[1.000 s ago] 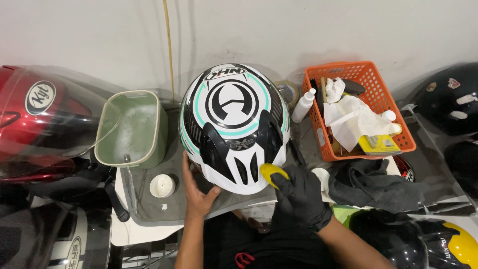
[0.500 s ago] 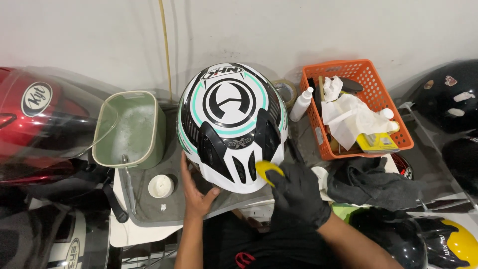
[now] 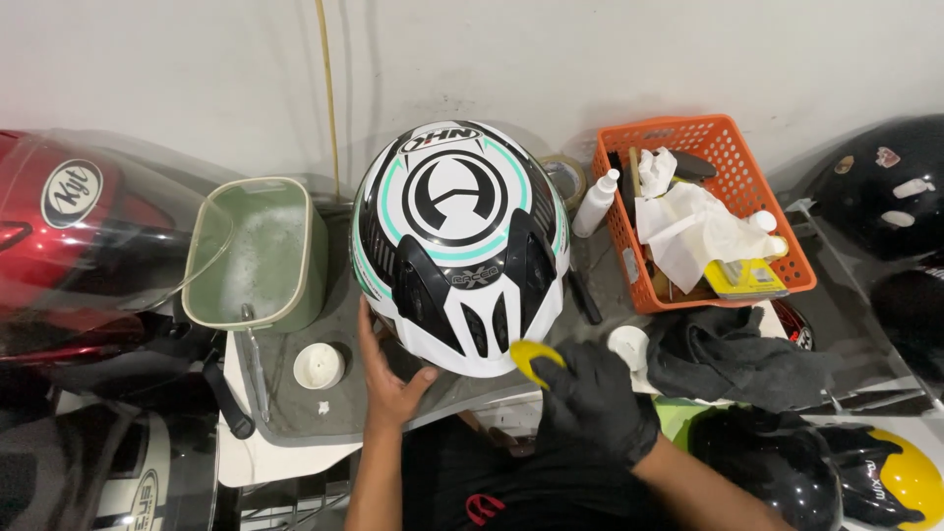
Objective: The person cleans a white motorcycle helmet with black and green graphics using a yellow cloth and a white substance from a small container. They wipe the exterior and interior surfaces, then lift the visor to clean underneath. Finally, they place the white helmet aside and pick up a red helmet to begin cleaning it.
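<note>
Your left hand (image 3: 388, 379) is bare, fingers spread wide, palm flat against the lower left side of the white, black and teal helmet (image 3: 460, 246), bracing it. Your right hand (image 3: 595, 403) wears a black glove and is closed around a small yellow pad (image 3: 534, 356), which touches the helmet's lower front edge on the right. The helmet sits in the middle of the counter (image 3: 295, 457) on a grey mat (image 3: 324, 408), crown up toward the wall, front vents facing you. Just left of it stands a pale green tub (image 3: 258, 254) with sudsy water inside; a thin tool handle (image 3: 254, 359) leans out of the tub's near edge. A small white round lid (image 3: 319, 366) lies on the mat below the tub, near your left wrist. Right of the helmet: a white squeeze bottle (image 3: 597, 204), a roll of tape (image 3: 563, 177) behind it, and an orange plastic basket (image 3: 762, 147) holding white cloths and a yellow item, contents otherwise too cluttered to tell. A dark grey rag (image 3: 733, 359) lies bunched below the basket, a small white cup (image 3: 627, 346) just beside your gloved hand. Other helmets ring the spot: a red one (image 3: 69, 226) with clear visor far left, black ones (image 3: 885, 187) far right, a black and yellow one (image 3: 865, 472) at lower right.
</note>
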